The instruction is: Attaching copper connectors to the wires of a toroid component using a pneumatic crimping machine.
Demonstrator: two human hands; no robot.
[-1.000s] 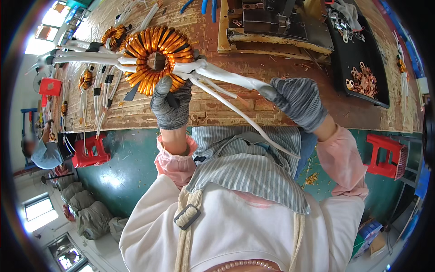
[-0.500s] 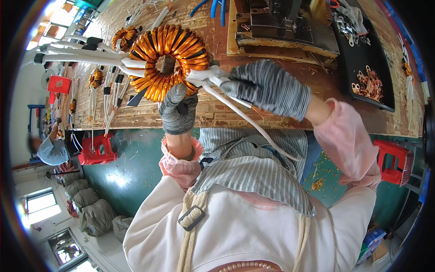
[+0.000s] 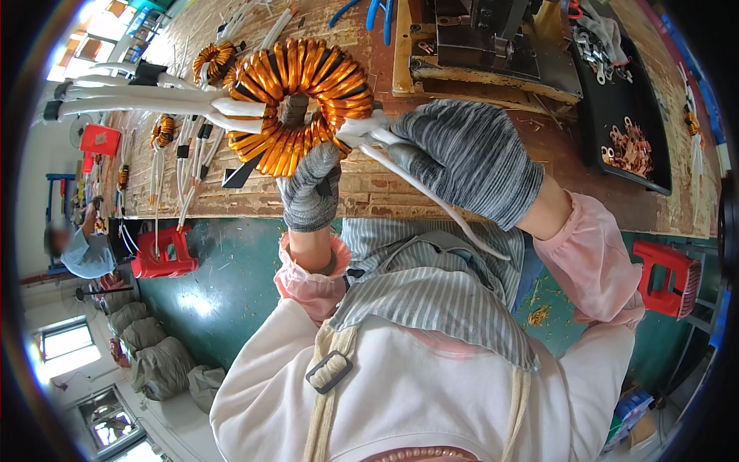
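A large ring-shaped coil [image 3: 350,85] wound with thick copper wire is held up over the bench's near side. My left hand [image 3: 312,189], in a grey knitted glove, grips its lower rim with the thumb in front; the other fingers are partly hidden behind. White-sleeved leads [image 3: 146,100] run from the coil to the left. Other white leads [image 3: 369,132] come out on its right side, and my gloved right hand [image 3: 469,158] is closed around them. One loose white lead [image 3: 439,202] hangs down toward my apron.
A metal press-like fixture [image 3: 493,46] stands at the back right. Beside it, a black tray [image 3: 600,100] holds copper terminals [image 3: 627,150] and silvery ones. Smaller coils [image 3: 213,58] with leads lie at the left. Blue-handled pliers [image 3: 377,19] rest at the back. Red stools [image 3: 165,252] stand below the bench; a person [image 3: 88,250] is at far left.
The coil and my left hand have shifted slightly right. My right hand has turned and slid along the leads, its back now facing up more; a lead end beneath it no longer shows.
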